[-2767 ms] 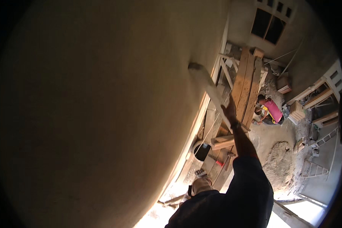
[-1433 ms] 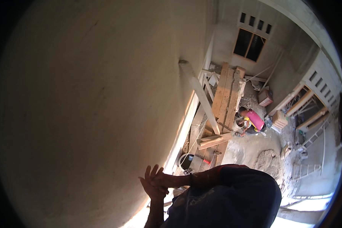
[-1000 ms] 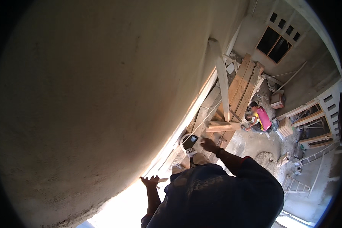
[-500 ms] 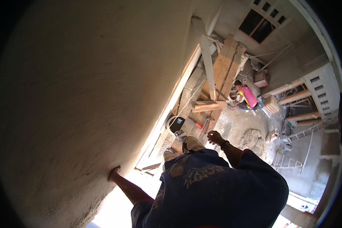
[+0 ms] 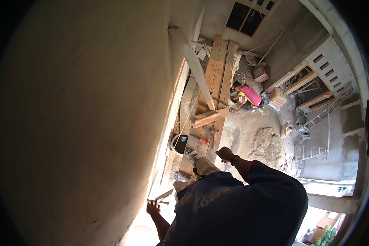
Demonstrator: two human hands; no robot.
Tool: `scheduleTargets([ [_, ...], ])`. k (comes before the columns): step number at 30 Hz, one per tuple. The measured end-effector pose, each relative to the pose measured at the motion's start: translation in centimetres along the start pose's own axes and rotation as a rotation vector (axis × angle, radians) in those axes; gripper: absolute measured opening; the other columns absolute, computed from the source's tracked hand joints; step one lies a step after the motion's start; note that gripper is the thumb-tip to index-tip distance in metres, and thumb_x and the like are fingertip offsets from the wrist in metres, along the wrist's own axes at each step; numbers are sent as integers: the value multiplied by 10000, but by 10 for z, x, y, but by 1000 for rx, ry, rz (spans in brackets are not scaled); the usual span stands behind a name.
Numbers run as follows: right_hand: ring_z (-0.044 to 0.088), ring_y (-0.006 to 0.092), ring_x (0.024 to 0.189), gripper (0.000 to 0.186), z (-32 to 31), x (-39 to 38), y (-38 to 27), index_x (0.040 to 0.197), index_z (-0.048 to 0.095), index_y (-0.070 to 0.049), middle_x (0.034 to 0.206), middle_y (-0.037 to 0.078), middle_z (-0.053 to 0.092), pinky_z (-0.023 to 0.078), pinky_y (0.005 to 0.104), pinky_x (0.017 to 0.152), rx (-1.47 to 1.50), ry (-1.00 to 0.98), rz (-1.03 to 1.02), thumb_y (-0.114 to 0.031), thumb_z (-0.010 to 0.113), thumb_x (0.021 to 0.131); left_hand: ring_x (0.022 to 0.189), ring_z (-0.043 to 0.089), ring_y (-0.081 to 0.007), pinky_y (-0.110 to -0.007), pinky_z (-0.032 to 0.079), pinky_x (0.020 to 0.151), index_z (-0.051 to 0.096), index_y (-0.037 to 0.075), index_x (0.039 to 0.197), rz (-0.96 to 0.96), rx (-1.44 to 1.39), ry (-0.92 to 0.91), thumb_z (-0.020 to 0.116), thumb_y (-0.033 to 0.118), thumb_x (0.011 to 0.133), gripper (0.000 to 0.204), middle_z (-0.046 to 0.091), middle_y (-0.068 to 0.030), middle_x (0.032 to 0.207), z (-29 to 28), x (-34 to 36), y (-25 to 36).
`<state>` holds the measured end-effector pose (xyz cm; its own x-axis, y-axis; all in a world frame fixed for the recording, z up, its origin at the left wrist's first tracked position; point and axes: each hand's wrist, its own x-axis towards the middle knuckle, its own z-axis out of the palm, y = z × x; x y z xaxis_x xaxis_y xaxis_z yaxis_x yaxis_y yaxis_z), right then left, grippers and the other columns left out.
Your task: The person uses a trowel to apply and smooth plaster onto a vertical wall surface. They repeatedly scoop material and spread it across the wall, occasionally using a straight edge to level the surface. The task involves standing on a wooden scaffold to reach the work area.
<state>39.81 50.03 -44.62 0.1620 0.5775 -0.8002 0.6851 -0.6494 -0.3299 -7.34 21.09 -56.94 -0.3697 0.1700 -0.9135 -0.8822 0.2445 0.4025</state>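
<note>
My left hand is low, beside the edge of the plastered wall. Its fingers are bent; what they grip, if anything, is too small to tell. My right hand hangs over the floor right of my feet, fingers curled, contents hidden. Below it lie planks bearing a hammer, a red-handled tool and short timbers. A white bucket with dark contents stands left of my feet. A pale board leans against the wall.
A co-worker in a pink shirt crouches at a bucket beside the planks. Beyond are stacked boxes, a carton and ladders. A rough mound lies on the floor at right.
My right hand left the leaning board, joined my left hand, then parted from it and dropped toward the planks. My left hand touched the wall, then moved down and right along it.
</note>
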Motion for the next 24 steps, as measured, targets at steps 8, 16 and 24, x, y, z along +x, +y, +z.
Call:
scheduleTargets([
  [8,617,369,765,333,-2,58,20,701,629,-48,758,206,630,508,474,682,-490,167,-531,-314,488,842,606,576,-247,-386,465,362,609,0,942,270,728,16,519,335,819,368,621,-121,882,62,-46,-62],
  [16,597,377,688,322,17,118,58,760,619,-42,694,187,605,492,472,641,-521,73,-684,-277,442,890,265,332,-135,-297,324,285,613,-51,925,284,815,-51,389,424,948,526,322,1,352,90,-54,-44],
  [24,608,311,588,336,-3,107,37,763,604,2,634,190,574,517,412,577,-146,-245,-123,-262,442,894,339,412,-141,-290,397,356,573,49,968,82,720,120,524,270,884,241,446,-22,523,130,-40,-39],
])
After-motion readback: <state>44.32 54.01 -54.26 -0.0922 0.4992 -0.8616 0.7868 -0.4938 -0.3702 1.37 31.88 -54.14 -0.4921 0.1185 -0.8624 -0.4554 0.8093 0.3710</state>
